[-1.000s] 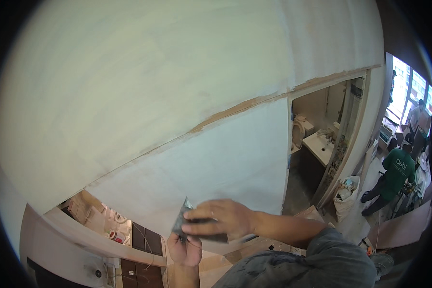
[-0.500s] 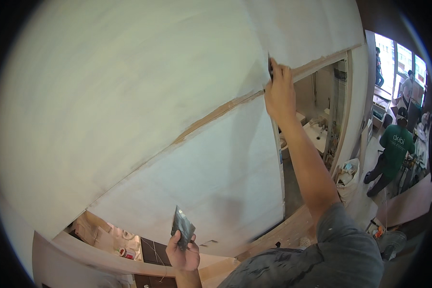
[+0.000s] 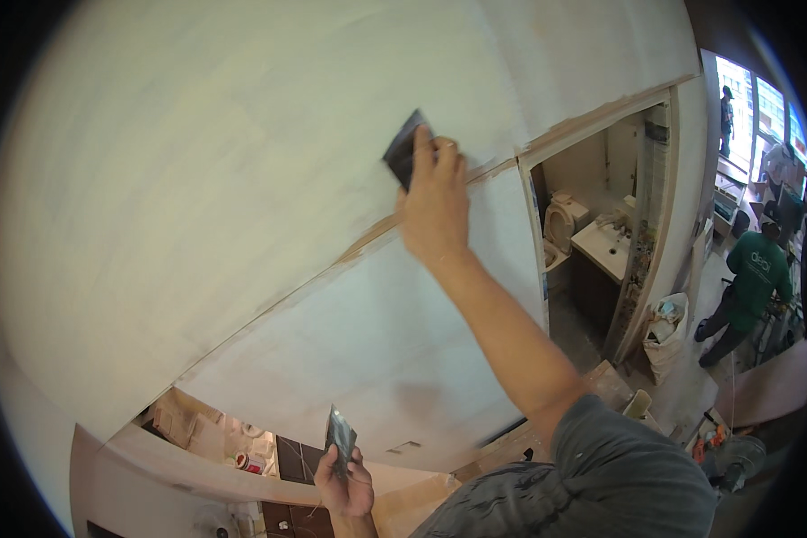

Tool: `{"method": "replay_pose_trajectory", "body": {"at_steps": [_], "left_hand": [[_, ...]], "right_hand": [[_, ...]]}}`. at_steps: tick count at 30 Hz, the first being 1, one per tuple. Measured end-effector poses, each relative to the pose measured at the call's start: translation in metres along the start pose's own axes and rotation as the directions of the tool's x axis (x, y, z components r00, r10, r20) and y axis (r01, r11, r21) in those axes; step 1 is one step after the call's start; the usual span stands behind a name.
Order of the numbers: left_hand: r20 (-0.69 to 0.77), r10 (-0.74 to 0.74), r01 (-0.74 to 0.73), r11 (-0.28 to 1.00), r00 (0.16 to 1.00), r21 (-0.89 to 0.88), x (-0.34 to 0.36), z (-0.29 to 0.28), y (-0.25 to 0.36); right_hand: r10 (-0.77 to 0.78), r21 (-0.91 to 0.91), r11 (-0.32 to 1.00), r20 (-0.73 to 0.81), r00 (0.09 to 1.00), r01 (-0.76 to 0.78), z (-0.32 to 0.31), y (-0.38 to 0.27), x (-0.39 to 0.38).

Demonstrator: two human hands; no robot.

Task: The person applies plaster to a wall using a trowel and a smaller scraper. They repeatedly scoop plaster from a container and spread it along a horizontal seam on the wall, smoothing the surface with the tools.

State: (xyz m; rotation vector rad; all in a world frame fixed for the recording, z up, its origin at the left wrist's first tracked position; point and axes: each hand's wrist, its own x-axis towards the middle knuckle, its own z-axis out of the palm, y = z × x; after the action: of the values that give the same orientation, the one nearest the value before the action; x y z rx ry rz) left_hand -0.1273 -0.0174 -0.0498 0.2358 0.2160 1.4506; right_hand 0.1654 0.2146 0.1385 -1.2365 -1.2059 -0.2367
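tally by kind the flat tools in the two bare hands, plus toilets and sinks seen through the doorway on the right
Flat tools: 2, one in the left hand, one in the right hand
Toilet: 1
Sink: 1
Total: 4

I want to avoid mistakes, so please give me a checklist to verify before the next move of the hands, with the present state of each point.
1. Right hand has hold of the dark scraper: ok.
2. Left hand has hold of the metal plate: ok, the plate points upward.
3. Dark scraper lies flat on the upper pale surface: cannot tell; the hand hides part of it.
4. Paste is on the metal plate: cannot tell; too small to judge.
5. Seam is one even colour: not ok, a brown strip shows there.
6. Person in green shirt is clear of both hands: ok, far to the right.
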Motion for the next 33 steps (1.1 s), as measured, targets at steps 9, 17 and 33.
{"method": "replay_pose_trajectory", "body": {"at_steps": [9, 17, 33], "left_hand": [[0.043, 0.030, -0.029, 1.000, 0.999, -0.009, 0.001, 0.004, 0.001], [0.116, 0.102, -0.107, 0.993, 0.988, 0.042, -0.005, 0.031, -0.009], [0.080, 0.087, -0.108, 0.939, 0.993, 0.326, 0.009, 0.096, -0.077]], "right_hand": [[-0.269, 0.125, 0.960, 0.167, 0.949, 0.251, 0.050, -0.072, -0.072], [-0.494, 0.308, 0.869, 0.584, 0.644, 0.387, 0.041, -0.092, -0.114], [-0.527, 0.799, 0.601, 0.388, 0.756, 0.009, -0.080, 0.006, -0.182]]}}
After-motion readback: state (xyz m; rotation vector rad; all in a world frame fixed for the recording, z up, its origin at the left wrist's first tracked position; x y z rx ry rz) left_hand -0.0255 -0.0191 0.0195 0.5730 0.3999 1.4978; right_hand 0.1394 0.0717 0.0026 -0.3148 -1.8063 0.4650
